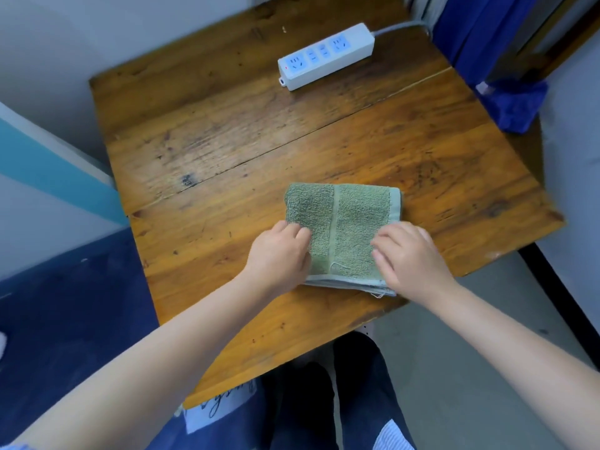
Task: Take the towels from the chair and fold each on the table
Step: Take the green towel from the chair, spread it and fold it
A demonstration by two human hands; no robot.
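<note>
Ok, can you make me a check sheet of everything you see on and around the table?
Surface: wooden table, worn, with a crack across it.
Job's things: green towel, folded into a square near the front edge.
Clutter: nothing seen.
Hands: left hand and right hand rest on the towel's near corners; grip unclear.
Cables: white power strip at the back, grey cord running off right.
Surroundings: blue cloth at the right, grey floor.

i count one green towel (342,233) folded on the one wooden table (227,151), with both my hands on it: one left hand (280,254) and one right hand (409,258), two in all. there is one white power strip (325,56) and one blue cloth (513,103) off the table's far right corner.
</note>
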